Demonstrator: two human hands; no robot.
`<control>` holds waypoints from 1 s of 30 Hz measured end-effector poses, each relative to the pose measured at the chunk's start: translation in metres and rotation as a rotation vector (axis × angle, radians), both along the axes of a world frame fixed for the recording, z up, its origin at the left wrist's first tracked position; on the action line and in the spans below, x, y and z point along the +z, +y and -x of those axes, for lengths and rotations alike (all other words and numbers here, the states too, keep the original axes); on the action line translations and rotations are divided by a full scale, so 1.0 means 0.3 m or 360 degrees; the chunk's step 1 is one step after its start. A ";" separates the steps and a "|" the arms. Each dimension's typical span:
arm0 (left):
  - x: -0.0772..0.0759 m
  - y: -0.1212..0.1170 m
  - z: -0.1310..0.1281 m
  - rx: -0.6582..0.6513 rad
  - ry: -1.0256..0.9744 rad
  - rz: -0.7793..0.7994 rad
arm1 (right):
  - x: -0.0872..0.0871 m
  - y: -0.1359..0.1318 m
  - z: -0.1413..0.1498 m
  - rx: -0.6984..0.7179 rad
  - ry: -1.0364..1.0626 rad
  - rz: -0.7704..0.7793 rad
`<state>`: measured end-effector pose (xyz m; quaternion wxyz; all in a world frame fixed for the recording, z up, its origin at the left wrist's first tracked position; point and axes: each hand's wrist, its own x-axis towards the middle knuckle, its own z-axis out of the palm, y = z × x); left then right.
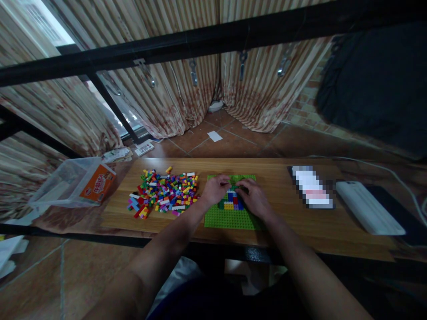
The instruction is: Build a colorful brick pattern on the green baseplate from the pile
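L hand (216, 187) & R hand (252, 194) at bricks (231, 202), frame ctr; can't tell if fingers clamped; bricks prob light, stiff, pinch sides

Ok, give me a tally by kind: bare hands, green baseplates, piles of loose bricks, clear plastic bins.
Bare hands: 2, the left hand and the right hand
Green baseplate: 1
Pile of loose bricks: 1
Clear plastic bin: 1
Total: 5
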<state>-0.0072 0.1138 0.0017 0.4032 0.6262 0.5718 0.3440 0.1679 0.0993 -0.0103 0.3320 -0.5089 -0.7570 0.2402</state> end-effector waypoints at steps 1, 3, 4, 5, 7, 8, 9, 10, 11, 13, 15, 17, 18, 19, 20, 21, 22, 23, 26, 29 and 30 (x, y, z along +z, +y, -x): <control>0.002 0.000 -0.003 0.0011 -0.0019 0.0015 | -0.001 0.001 0.000 0.0003 0.0003 0.0003; 0.006 0.002 -0.009 0.0016 -0.0033 0.0039 | -0.004 0.003 -0.001 0.0014 0.0017 0.0008; 0.009 0.004 -0.011 0.0018 -0.0029 0.0048 | -0.005 0.005 -0.001 0.0016 0.0025 0.0009; 0.012 0.007 -0.013 0.0023 -0.0016 0.0057 | -0.007 0.006 -0.001 0.0016 0.0031 0.0012; 0.018 0.015 -0.015 0.0017 0.0033 0.0072 | -0.009 0.010 -0.001 0.0022 0.0034 0.0029; 0.023 0.018 -0.017 0.0006 0.0070 0.0079 | -0.011 0.011 -0.002 0.0026 0.0030 0.0045; 0.027 0.022 -0.018 -0.0012 0.0125 0.0080 | -0.012 0.013 -0.002 0.0028 0.0023 0.0061; 0.033 0.025 -0.020 -0.0033 0.0187 0.0076 | -0.012 0.015 -0.001 0.0026 0.0012 0.0073; 0.039 0.026 -0.022 -0.0053 0.0249 0.0067 | -0.011 0.016 -0.001 0.0019 -0.0003 0.0080; 0.051 0.027 -0.028 -0.0072 0.0347 0.0040 | -0.009 0.018 0.001 -0.0004 -0.0057 0.0084; 0.063 0.025 -0.035 -0.0084 0.0415 0.0013 | -0.004 0.017 0.004 -0.0017 -0.0134 0.0090; 0.072 0.021 -0.039 -0.0101 0.0487 -0.0016 | 0.000 0.015 0.010 -0.0017 -0.0197 0.0081; 0.075 0.019 -0.039 -0.0123 0.0523 -0.0028 | 0.001 0.013 0.013 -0.0018 -0.0220 0.0065; 0.077 0.018 -0.037 -0.0148 0.0548 -0.0036 | 0.002 0.011 0.016 -0.0021 -0.0234 0.0045; 0.078 0.017 -0.035 -0.0172 0.0562 -0.0042 | 0.001 0.010 0.017 -0.0023 -0.0240 0.0025; 0.078 0.016 -0.032 -0.0191 0.0564 -0.0047 | 0.001 0.010 0.018 -0.0022 -0.0232 0.0009; 0.077 0.017 -0.028 -0.0204 0.0563 -0.0050 | 0.000 0.010 0.015 -0.0022 -0.0205 0.0001; 0.076 0.018 -0.025 -0.0213 0.0559 -0.0051 | 0.000 0.012 0.011 -0.0029 -0.0157 0.0005; 0.070 0.028 -0.019 -0.0197 0.0490 -0.0019 | 0.005 0.025 -0.020 -0.0138 0.0042 0.0093; 0.060 0.043 -0.023 -0.0165 0.0406 0.0020 | 0.014 0.039 -0.056 -0.0312 0.0179 0.0213; 0.055 0.047 -0.026 -0.0161 0.0389 0.0024 | 0.017 0.041 -0.065 -0.0354 0.0200 0.0237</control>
